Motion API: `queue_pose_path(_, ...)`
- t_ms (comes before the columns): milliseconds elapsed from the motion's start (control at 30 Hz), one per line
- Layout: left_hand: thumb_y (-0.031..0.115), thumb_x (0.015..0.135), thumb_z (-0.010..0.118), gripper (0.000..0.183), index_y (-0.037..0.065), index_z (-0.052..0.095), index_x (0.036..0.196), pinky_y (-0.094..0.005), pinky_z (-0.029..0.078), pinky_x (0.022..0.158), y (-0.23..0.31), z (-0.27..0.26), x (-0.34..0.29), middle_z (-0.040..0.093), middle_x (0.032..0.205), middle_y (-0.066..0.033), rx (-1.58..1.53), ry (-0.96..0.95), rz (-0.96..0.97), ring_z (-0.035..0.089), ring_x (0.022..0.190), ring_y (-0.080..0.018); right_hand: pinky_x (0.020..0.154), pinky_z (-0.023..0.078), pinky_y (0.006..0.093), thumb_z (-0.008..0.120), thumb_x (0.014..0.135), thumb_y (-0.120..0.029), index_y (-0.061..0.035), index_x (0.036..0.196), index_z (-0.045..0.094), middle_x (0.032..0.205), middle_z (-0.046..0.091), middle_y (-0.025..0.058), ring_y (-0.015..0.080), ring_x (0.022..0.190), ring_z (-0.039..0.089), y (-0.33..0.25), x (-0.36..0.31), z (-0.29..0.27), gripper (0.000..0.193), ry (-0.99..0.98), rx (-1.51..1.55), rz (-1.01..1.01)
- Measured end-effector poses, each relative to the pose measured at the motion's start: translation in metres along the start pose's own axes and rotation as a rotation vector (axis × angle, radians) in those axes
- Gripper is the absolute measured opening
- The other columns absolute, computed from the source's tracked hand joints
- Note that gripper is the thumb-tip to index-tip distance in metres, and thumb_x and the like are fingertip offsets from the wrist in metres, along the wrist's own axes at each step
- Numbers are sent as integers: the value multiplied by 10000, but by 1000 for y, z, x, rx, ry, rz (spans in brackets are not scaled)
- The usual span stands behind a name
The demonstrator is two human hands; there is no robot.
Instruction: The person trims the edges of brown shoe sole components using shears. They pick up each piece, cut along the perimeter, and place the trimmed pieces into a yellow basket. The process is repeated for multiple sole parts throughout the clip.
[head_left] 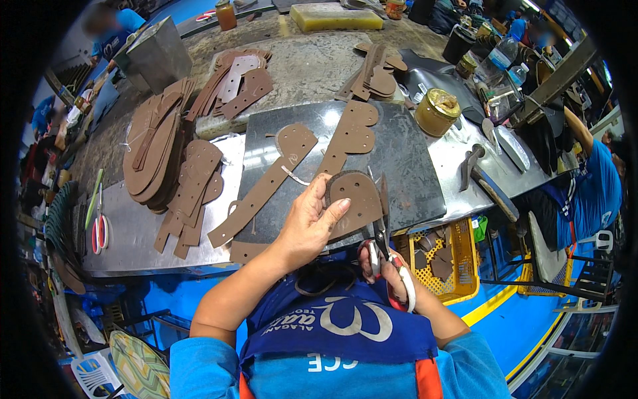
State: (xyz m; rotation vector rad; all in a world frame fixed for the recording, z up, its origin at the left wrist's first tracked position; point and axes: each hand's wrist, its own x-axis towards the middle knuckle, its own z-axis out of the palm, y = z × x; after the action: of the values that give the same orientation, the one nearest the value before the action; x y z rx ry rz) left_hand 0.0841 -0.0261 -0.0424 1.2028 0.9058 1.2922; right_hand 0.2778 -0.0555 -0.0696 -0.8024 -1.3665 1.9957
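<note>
My left hand (300, 229) pinches a brown leather piece (359, 199) with a rounded end and punched holes, thumb on top. My right hand (396, 274) grips scissors (405, 291) with red and white handles. Their blades point away from me and stand apart along the right edge of the leather piece. Beyond my left hand, a long brown strap piece (266, 189) with a rounded end lies on a dark cutting slab (412, 179). Another brown piece with scalloped lobes (349, 136) lies farther back on the slab. My right fingers are partly hidden by the scissor handles.
Stacked brown sole shapes (153, 153) and strap pieces (193, 193) lie at left, near other red-and-white scissors (100, 233). A glue jar (437, 112) and a hammer (492, 186) are at right. Below the table's right edge sits a yellow crate (465, 282) with scraps. A person (591, 179) is at far right.
</note>
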Motion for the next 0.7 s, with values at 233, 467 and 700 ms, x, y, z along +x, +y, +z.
queue_pose_path(233, 76, 870, 501, 298, -26, 432, 1141, -256, 431, 783, 4, -2, 3, 507, 1026, -81, 119, 0, 10, 498, 914, -117, 525, 319, 215, 487, 774, -624, -59, 918, 434, 717, 382, 2, 88, 608, 355, 6, 1, 0, 585, 14, 27, -18)
queue_pose_path(467, 84, 863, 511, 259, -13, 461, 1097, -249, 429, 755, 8, -3, 4, 530, 971, -81, 220, 13, 30, 503, 873, -107, 546, 357, 235, 374, 755, -718, -49, 897, 441, 717, 435, 37, 112, 620, 416, -1, -5, -12, 687, 62, -359, 25)
queue_pose_path(700, 96, 863, 516, 250, -22, 462, 1077, -245, 431, 679, 7, 5, 1, 524, 940, -90, 225, 49, 69, 500, 793, -101, 570, 356, 227, 384, 760, -706, -44, 939, 448, 723, 428, 27, 112, 635, 408, -12, -2, -3, 689, 98, -239, 3)
